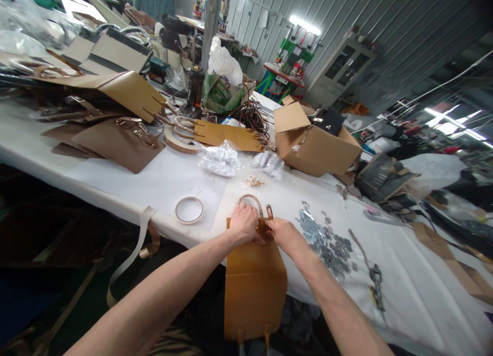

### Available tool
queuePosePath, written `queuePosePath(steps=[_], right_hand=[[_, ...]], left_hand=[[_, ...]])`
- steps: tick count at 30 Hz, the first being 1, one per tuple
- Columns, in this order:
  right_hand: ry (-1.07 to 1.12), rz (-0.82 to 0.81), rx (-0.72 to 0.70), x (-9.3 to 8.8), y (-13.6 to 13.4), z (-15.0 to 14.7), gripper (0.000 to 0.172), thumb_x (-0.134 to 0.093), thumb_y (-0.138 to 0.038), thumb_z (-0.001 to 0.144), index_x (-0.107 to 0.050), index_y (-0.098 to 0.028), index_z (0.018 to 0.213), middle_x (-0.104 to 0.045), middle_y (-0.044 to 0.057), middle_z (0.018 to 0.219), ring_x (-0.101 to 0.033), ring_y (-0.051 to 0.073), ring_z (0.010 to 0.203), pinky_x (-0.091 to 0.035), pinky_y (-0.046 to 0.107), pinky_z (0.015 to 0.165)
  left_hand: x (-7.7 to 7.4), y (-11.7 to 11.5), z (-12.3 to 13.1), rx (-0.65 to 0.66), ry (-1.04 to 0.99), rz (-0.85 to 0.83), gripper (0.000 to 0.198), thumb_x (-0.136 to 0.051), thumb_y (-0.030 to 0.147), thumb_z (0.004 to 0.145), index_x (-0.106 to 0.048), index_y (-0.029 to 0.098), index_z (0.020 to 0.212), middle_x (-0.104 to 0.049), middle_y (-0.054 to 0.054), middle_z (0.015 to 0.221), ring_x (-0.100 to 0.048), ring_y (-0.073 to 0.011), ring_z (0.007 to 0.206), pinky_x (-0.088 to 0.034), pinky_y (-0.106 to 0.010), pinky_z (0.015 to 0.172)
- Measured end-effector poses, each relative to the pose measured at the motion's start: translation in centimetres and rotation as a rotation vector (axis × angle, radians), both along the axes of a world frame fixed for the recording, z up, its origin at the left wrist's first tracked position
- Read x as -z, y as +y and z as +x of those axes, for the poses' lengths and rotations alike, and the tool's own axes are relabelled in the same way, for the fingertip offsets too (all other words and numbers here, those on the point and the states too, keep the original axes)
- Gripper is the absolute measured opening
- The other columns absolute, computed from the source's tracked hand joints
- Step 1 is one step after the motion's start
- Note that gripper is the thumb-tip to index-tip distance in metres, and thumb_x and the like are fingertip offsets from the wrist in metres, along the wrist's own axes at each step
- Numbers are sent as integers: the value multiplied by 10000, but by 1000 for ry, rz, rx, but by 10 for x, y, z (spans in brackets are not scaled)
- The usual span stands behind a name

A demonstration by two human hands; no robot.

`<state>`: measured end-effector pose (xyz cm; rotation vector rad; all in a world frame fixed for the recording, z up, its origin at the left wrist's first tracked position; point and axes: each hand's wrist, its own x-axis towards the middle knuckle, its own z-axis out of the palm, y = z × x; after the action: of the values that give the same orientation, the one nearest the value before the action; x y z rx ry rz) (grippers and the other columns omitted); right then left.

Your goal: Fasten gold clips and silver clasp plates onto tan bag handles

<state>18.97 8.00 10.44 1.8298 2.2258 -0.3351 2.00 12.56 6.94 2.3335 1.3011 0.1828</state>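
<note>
Since both hands are bunched at the top edge of that tan panel (254, 289), I'd say the step in hand is fiddling with the strap end up there. Your panel lies over the near edge of the white table (412, 274), most of it hanging off toward you. Your left hand (245, 222) has its fingers curled in, bearing down on the panel's top edge right by the curved handle (252, 197). Your right hand (283, 234) looks pinched together at the base of the short metal-tipped strap (269, 210), though its fingertips are partly hidden, so I can't tell how tight. Imo the next move calls for a firm left hand and a precise right pinch, because the overhang could drag.

Container-wise, the cardboard box (318, 148) has its flaps up and a dark item (328, 122) showing inside. A white plastic bag (223, 63) bulges out of the green sack (219, 94). The clear bag (219, 160) holds something whitish, too blurry to name. Your grey metal pieces (323, 238) aren't in anything, just loose to the right of your hands.
</note>
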Motion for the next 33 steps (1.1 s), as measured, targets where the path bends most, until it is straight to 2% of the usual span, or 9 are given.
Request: queuePosePath(steps=[4,10,13,18,22,25,29,33], right_hand=[[15,73,17,2,-6,2,182,-566,-158,960,-733,-223,986,-731,57,936,-683,199,851,-432,255,731],[153,187,49,22,-24,10,326,-443,-229,1046,-697,-223,1249,-695,66,973,-687,184,883,-499,251,799],[214,218,71,27,-27,9,367,-391,-221,1056,-703,-222,1247,-696,68,986,-691,174,883,-519,245,813],[170,256,94,28,-30,4,379,-393,-181,1039,-709,-214,1246,-697,82,983,-690,181,856,-521,256,787],[278,313,149,34,-33,6,372,-436,-185,1027,-698,-202,1290,-701,74,971,-689,183,884,-523,260,813],[335,358,190,40,-34,8,352,-457,-202,1023,-715,-196,1263,-698,72,947,-681,186,869,-517,266,799],[309,359,209,42,-35,8,346,-446,-217,1031,-733,-208,1224,-689,72,921,-660,181,825,-492,263,750],[304,342,220,40,-34,10,362,-460,-196,1014,-709,-209,1277,-686,67,928,-652,175,819,-476,261,747]], left_hand=[[2,0,0,-4,-13,10,914,-929,726,454,-643,133,1089,-659,-166,1159,-555,-360,1161,-420,-419,1024],[-5,-2,-4,7,-17,2,887,-935,705,476,-635,143,1094,-663,-160,1172,-559,-361,1175,-421,-416,1028],[-7,-3,-5,12,-20,10,872,-919,711,510,-637,127,1093,-666,-168,1163,-564,-360,1166,-429,-419,1022],[-5,-1,-5,20,-14,26,879,-913,718,505,-643,141,1110,-674,-166,1178,-575,-365,1171,-438,-412,1020],[-11,4,0,46,52,-19,891,-908,685,552,-646,114,1184,-668,-209,1258,-575,-382,1227,-420,-424,1077],[-17,9,8,44,84,-84,777,-880,581,654,-661,92,1217,-691,-233,1251,-616,-383,1213,-453,-425,1058],[-22,18,18,24,79,-174,502,-698,446,842,-705,85,1190,-746,-230,1144,-705,-351,1097,-540,-385,921],[-17,25,26,-37,76,-251,429,-630,449,876,-750,113,1115,-763,-232,1096,-724,-353,1078,-549,-384,911]])
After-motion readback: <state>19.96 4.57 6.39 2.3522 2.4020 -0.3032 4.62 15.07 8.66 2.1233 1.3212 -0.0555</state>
